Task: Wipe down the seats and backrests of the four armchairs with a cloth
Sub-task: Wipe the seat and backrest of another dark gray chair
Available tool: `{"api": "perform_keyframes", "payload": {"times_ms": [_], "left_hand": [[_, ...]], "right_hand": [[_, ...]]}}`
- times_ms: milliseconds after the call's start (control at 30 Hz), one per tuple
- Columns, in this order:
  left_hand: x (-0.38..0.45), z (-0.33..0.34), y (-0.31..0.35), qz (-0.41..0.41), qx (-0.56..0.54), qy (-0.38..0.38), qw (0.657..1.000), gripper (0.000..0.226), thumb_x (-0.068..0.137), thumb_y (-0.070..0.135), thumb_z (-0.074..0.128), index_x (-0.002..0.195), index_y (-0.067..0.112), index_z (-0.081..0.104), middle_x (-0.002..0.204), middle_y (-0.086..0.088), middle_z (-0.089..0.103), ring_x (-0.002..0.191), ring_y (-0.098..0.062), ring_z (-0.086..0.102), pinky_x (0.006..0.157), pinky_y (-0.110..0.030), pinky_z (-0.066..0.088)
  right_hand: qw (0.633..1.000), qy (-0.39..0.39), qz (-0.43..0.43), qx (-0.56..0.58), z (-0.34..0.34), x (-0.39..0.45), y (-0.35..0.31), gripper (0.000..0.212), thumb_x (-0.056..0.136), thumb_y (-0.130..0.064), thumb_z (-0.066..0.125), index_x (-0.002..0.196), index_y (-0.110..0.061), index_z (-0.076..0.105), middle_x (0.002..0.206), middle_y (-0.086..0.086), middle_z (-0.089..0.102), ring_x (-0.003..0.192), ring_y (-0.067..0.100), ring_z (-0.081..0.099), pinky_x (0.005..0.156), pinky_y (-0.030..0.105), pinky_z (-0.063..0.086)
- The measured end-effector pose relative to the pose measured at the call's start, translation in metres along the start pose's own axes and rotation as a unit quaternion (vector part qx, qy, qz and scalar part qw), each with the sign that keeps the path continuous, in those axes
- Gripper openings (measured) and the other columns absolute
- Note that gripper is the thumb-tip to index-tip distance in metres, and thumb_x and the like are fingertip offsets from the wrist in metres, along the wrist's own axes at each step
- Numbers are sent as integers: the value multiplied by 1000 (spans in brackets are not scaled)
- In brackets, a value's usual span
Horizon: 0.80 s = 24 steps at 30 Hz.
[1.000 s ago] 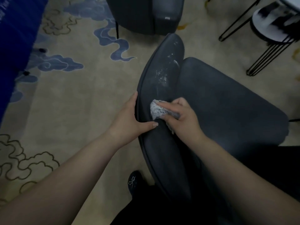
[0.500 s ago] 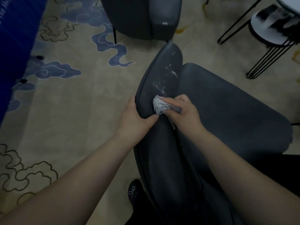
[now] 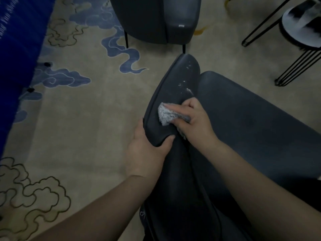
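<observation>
the backrest (image 3: 175,94) rim of the near armchair (image 3: 251,122) is clasped by the left hand (image 3: 147,150). a grey cloth (image 3: 166,115) is gripped by the right hand (image 3: 192,119) and pressed on its inner face. two armchairs are seen; the second armchair (image 3: 156,18) stands close beyond, with open carpet (image 3: 83,129) at left.

Beige carpet (image 3: 83,136) fills the floor, and blue cloud swirls (image 3: 121,49) curl across it up top, with more blue (image 3: 66,79) drifting at mid left. Dark outlined clouds (image 3: 34,192) sit at lower left. Along the left edge runs a bright blue cloth (image 3: 19,49) with blurred white lettering. Top right, a round stool (image 3: 298,25) on thin black wire legs (image 3: 295,66), its top streaked pale and dark. A yellow mark (image 3: 199,31) shows on the carpet.
</observation>
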State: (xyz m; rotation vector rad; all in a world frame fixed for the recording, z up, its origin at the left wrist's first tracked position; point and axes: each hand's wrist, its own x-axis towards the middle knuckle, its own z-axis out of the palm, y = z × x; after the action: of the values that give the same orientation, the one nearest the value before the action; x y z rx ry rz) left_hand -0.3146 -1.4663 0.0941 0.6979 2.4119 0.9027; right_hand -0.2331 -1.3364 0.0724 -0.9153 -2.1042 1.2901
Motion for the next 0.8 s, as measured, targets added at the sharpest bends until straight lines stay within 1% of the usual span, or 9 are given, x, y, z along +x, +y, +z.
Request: {"api": "perform_keyframes", "payload": {"times_ms": [100,167,267,333,400,500,633,733,800], "left_hand": [[2,0,0,-6,8,-2,1000,87,68,63,71,142,31,37,130,13,57,110,-9,58,91,-32,51],[2,0,1,-11,4,-5,1000,88,68,61,72,143,31,36,131,11,56,112,-10,58,92,-33,51],[-2,-1,3,-35,-14,4,999,89,66,55,78,141,29,38,122,9,62,104,-10,61,85,-28,52],[-3,-1,3,-55,-30,14,998,88,63,53,81,136,27,40,114,7,64,93,-9,61,75,-24,49],[-4,-1,3,-62,-33,15,997,89,61,55,81,134,25,40,112,6,63,89,-8,56,72,-23,46],[-4,-1,4,-62,-36,15,997,90,62,56,81,134,23,39,110,6,60,89,-7,54,73,-21,45],[-5,-2,4,-70,-36,14,997,81,61,51,81,127,23,43,100,9,60,85,-8,57,68,-22,44],[-5,0,4,-75,-29,17,997,77,60,52,80,119,19,44,94,5,62,84,-16,63,63,-25,46],[-5,0,5,-71,-20,16,997,82,60,54,81,125,20,43,99,7,60,86,-11,58,65,-22,41]], "right_hand": [[999,27,40,24,-2,29,-3,44,78,-3,72,119,-18,65,89,-3,34,81,-3,41,85,4,33],[998,33,41,25,0,29,-3,44,79,-3,72,119,-19,64,88,-7,34,81,-5,42,86,4,33],[999,-27,-27,-2,3,10,-9,48,78,-6,73,118,-31,62,87,-8,34,80,-1,41,81,8,37],[995,-59,-75,-30,1,11,-9,46,79,-10,73,115,-35,62,89,-4,37,80,7,45,75,16,43],[996,-41,-62,-47,-2,25,-6,41,80,-11,73,113,-34,65,90,1,38,75,17,48,69,25,46],[999,-23,-29,-35,-3,34,-5,45,79,-7,73,114,-32,64,90,1,37,77,20,48,73,27,45],[981,-107,-147,-71,6,18,-14,44,79,-8,73,117,-31,64,89,2,39,83,16,44,77,18,37],[947,-187,-222,-135,3,26,-21,36,81,-14,71,113,-31,69,88,-1,38,84,15,40,76,22,35],[948,-172,-216,-157,-3,40,-19,36,80,-10,72,112,-27,70,87,2,40,82,19,42,74,25,35]]}}
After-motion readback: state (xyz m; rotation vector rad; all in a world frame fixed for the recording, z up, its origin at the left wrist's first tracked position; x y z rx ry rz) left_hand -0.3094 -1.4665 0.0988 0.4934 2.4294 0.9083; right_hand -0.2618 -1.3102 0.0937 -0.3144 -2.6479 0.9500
